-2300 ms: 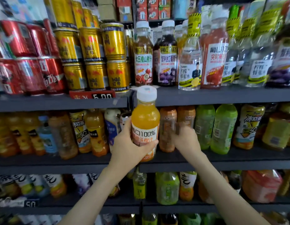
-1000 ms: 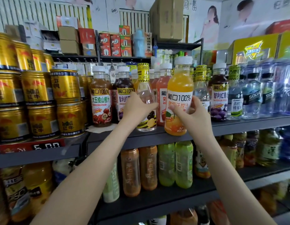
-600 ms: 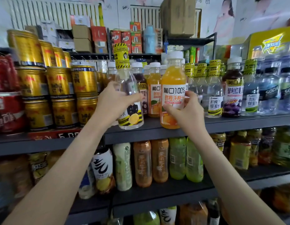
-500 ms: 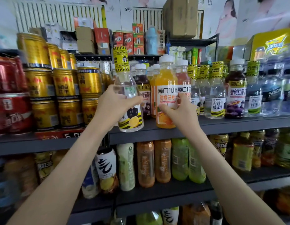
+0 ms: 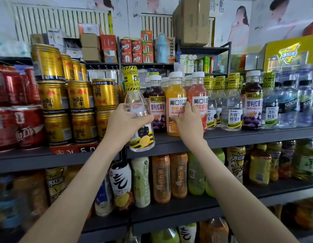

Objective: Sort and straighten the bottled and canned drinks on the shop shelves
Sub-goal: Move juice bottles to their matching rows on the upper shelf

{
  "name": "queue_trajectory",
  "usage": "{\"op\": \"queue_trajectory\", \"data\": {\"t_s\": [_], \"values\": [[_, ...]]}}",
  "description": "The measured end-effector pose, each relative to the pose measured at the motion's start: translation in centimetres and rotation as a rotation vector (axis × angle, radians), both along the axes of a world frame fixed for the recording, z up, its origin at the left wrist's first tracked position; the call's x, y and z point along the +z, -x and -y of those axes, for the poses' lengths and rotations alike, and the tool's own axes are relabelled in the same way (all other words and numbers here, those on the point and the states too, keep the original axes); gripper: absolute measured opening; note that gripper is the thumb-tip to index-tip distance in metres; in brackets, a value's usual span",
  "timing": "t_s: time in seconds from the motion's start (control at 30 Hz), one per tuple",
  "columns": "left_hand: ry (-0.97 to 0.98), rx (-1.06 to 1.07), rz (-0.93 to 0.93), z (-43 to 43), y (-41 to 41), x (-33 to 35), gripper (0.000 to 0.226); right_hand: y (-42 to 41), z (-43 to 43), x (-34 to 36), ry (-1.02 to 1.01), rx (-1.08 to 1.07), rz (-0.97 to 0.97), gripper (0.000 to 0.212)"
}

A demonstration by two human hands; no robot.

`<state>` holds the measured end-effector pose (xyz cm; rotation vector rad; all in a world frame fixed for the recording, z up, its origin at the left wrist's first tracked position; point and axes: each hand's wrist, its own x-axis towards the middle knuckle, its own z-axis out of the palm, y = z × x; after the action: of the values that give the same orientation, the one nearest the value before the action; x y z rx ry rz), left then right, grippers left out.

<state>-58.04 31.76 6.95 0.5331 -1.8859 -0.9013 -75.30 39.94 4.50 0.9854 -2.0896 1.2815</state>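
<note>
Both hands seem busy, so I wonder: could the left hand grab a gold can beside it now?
Probably not yet: the left hand grips the clear lemon bottle, so it is full. The gold cans stand close, nothing in between.

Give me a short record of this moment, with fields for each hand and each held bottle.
left hand: grips clear bottle
clear bottle: off the shelf, before its edge, slightly tilted
right hand: grips orange bottle
orange bottle: upright on shelf, between purple bottle and red bottle
</note>
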Motion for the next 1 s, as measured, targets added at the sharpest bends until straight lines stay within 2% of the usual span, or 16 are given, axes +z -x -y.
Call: {"op": "queue_trajectory", "data": {"t_s": [0.2, 0.4, 0.47, 0.53, 0.63, 0.7, 0.77, 0.87, 1.0], "values": [[0.042, -0.012, 0.035, -0.1, 0.8, -0.2, 0.069, 0.7, 0.4, -0.4, 0.042, 0.039, 0.015, 0.074], [0.108, 0.012, 0.085, -0.5, 1.3, 0.0, 0.063, -0.5, -0.3, -0.1, 0.045, 0.016, -0.006, 0.064], [0.133, 0.032, 0.084, -0.8, 1.4, -0.3, 0.072, -1.8, -1.3, -0.1, 0.167, 0.105, 0.062, 0.054], [0.174, 0.046, 0.05, -1.6, 1.5, -0.8, 0.068, -3.7, -3.0, 0.0, 0.292, 0.297, 0.142, 0.042], [0.251, 0.033, 0.009, -3.6, 2.0, -1.4, 0.06, -6.0, -5.8, -0.1, 0.283, 0.565, 0.16, 0.028], [0.304, 0.023, -0.015, -4.9, 2.6, -1.6, 0.065, -6.9, -7.4, -0.4, 0.212, 0.587, 0.121, 0.043], [0.378, 0.003, -0.04, -6.2, 3.5, -1.7, 0.069, -6.6, -8.6, -0.5, 0.226, 0.545, 0.121, 0.057], [0.448, -0.023, -0.039, -8.2, 5.6, -1.8, 0.075, -4.8, -10.4, -0.2, 0.29, 0.478, 0.134, 0.055], [0.431, -0.089, -0.048, -11.2, 9.7, -1.7, 0.084, -0.9, -13.2, -0.1, 0.315, 0.384, 0.138, 0.055]]}}
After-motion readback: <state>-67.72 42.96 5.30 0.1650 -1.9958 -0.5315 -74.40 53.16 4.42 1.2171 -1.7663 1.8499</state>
